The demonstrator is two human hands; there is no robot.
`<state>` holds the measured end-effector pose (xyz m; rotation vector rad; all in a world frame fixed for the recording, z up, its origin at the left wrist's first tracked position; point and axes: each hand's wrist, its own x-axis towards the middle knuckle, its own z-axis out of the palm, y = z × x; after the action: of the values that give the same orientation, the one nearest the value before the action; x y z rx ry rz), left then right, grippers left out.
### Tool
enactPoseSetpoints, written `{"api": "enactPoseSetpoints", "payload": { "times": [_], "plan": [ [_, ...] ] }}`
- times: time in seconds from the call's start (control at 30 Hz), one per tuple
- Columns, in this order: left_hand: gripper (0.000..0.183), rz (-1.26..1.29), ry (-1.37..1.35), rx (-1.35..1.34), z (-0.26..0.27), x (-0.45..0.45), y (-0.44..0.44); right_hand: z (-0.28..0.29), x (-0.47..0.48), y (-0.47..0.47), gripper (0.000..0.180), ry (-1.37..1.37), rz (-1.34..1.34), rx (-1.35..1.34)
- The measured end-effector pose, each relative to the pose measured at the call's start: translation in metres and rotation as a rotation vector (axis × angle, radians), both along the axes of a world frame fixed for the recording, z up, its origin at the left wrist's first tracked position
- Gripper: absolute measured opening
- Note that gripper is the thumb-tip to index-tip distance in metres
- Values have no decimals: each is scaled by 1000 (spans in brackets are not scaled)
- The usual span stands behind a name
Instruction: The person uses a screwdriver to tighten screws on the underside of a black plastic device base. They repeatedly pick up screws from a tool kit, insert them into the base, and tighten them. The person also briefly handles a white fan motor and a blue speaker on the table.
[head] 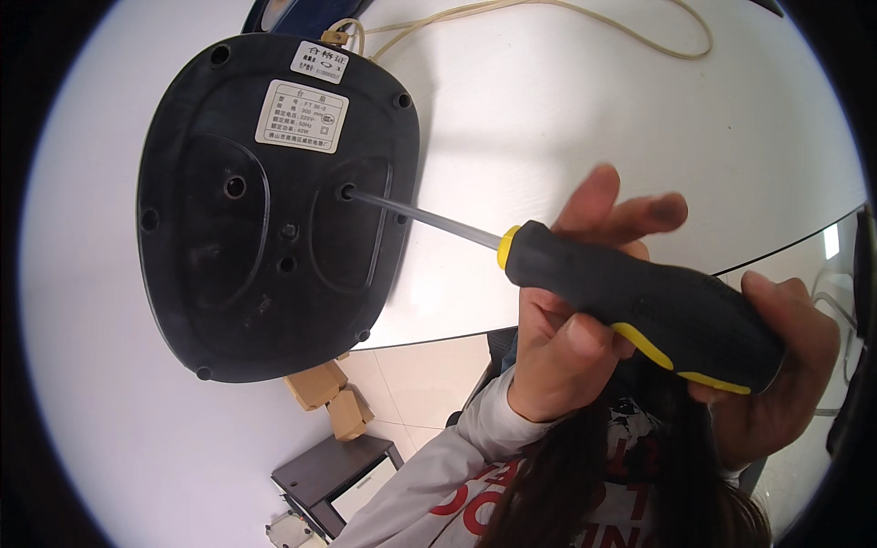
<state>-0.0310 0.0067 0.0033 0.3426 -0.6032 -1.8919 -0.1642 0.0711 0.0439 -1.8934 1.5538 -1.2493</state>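
Note:
The black plastic underside of a table fan's base [219,301] faces me, with two white labels bearing writing. Several round holes pierce it. A screwdriver [637,294] with a black and yellow handle points left, its steel shaft running into a recessed hole [348,192] in the base; the tip is hidden inside. My left hand [569,356] holds the front of the handle with thumb and lower fingers, two fingers stretched out beyond it. Around the handle's rear end, my right hand [774,370] has its fingers and thumb closed.
The base stands by a white tabletop [582,103], whose curved edge runs near me. A cream power cord [637,41] loops across the far side. A dark blue part [301,17] shows behind the base. Below are cardboard boxes [318,385] and a dark small table [332,469].

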Motion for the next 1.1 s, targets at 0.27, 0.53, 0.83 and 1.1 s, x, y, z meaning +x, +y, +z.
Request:
{"api": "enactPoseSetpoints", "payload": {
  "times": [0.27, 0.53, 0.83, 1.1],
  "plan": [
    [62, -145, 507, -210, -16, -6, -6, -6, 10, 5, 73, -69, -43, -40],
    [52, -113, 484, -159, -20, -4, 1, -1, 9, 1, 85, -200, 30, -52],
    [78, -8, 111, 141, 3, 12, 8, 6, 9, -22, 49, -226, -19, 47],
    [73, 308, 210, 248, 21, 28, -18, 13, -4, -6, 49, -278, -11, 58]
  ]
}}
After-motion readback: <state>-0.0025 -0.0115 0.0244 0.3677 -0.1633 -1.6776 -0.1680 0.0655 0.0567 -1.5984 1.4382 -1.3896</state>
